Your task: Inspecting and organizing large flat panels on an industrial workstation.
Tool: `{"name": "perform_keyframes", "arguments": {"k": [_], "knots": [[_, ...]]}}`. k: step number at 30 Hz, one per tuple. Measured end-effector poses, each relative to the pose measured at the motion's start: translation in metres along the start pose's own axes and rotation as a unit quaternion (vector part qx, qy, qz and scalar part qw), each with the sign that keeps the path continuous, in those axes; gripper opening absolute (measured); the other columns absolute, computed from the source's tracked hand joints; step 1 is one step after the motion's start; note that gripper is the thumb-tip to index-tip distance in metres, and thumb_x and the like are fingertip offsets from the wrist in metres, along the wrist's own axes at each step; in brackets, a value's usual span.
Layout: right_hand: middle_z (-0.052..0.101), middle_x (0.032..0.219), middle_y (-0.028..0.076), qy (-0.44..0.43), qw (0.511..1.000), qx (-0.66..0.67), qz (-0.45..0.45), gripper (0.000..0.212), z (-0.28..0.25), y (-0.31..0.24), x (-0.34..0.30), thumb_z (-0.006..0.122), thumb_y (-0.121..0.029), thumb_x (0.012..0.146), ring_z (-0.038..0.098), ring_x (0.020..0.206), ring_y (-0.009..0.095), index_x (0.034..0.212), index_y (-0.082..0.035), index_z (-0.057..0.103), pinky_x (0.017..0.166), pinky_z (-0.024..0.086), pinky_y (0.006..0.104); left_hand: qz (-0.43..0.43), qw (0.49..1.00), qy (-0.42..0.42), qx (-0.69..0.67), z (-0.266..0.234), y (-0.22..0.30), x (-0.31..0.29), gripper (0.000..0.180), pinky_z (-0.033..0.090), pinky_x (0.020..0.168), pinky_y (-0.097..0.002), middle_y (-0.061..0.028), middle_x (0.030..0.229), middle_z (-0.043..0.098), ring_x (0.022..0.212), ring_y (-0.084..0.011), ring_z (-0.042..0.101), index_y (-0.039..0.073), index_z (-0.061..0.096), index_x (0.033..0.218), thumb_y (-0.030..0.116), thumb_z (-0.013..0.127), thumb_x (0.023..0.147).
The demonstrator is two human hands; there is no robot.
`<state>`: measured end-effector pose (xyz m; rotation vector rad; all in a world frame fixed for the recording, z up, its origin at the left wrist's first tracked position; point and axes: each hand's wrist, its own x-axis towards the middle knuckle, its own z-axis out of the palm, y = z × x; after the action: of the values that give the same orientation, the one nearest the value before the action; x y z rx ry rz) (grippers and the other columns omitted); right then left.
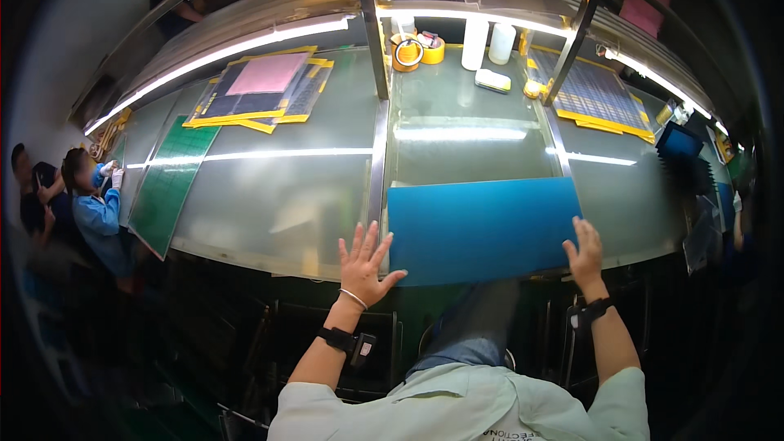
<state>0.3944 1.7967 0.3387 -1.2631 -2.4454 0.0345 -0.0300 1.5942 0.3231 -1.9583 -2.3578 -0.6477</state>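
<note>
A flat blue rectangular sheet [482,229] lies at the near edge of the glass-topped table, right in front of me. Beside its left edge is my left hand [366,265], palm down with the fingers spread and nothing in it. My right hand [584,253] is at the sheet's right edge, fingers stretched out, the fingertips over or against that edge; whether they touch it I cannot tell. Neither hand grips the sheet. Each wrist wears a black strap with a small device.
Orange tape rolls [433,51], a white bottle [474,43] and a small white box [492,80] stand at the back. Yellow-edged dark sheets [304,94] with a pink sheet [268,73] lie left. A green panel [173,180] lies farther left, near a co-worker in blue [98,212]. Metal posts [371,24] rise behind.
</note>
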Motion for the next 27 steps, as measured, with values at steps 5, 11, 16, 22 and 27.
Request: {"name": "perform_keyframes", "arguments": {"k": [5,11,16,22,27], "knots": [[0.024,0.146,0.017,-0.084,0.968,-0.094,0.216,0.056,0.033,0.053,-0.031,0.044,-0.037,0.093,0.020,0.136,0.036,0.141,-0.012,0.031,0.109,0.017,0.0473,0.046,0.996,-0.070,0.041,0.006,0.003,0.002,0.069,0.008,0.105,-0.0605,-0.0107,0.146,0.029,0.138,-0.0317,0.019,0.021,0.044,0.135,0.059,0.054,0.079],[0.021,0.148,0.015,-0.054,0.967,-0.129,0.211,0.053,0.041,0.052,-0.036,0.034,-0.038,0.096,0.016,0.137,0.033,0.143,-0.013,0.027,0.111,0.012,0.0468,0.012,0.998,-0.053,0.037,0.013,0.009,0.008,0.066,0.010,0.105,-0.0599,-0.0105,0.146,0.030,0.137,-0.0322,0.020,0.015,0.041,0.136,0.051,0.054,0.083],[0.020,0.149,0.013,-0.056,0.962,-0.147,0.225,0.053,0.038,0.046,-0.041,0.030,-0.040,0.097,0.015,0.138,0.033,0.143,-0.014,0.026,0.111,0.012,0.0466,0.013,0.998,-0.046,0.039,0.012,0.011,0.008,0.066,0.012,0.105,-0.0597,-0.0108,0.146,0.030,0.136,-0.0325,0.022,0.012,0.041,0.136,0.049,0.054,0.083],[0.019,0.149,0.013,-0.069,0.963,-0.138,0.222,0.054,0.034,0.049,-0.041,0.028,-0.041,0.097,0.014,0.138,0.033,0.143,-0.014,0.026,0.110,0.012,0.0474,0.052,0.996,-0.074,0.011,-0.002,0.014,0.008,0.083,0.011,0.103,-0.0630,-0.0107,0.145,0.033,0.135,-0.0359,0.023,0.013,0.045,0.134,0.068,0.055,0.072],[0.019,0.149,0.013,-0.064,0.966,-0.150,0.200,0.053,0.043,0.049,-0.037,0.032,-0.038,0.096,0.016,0.138,0.033,0.143,-0.014,0.026,0.110,0.012,0.0475,0.067,0.995,-0.069,0.029,-0.001,0.006,0.007,0.094,0.012,0.101,-0.0644,-0.0112,0.144,0.034,0.136,-0.0372,0.022,0.014,0.046,0.132,0.075,0.056,0.062]]}}
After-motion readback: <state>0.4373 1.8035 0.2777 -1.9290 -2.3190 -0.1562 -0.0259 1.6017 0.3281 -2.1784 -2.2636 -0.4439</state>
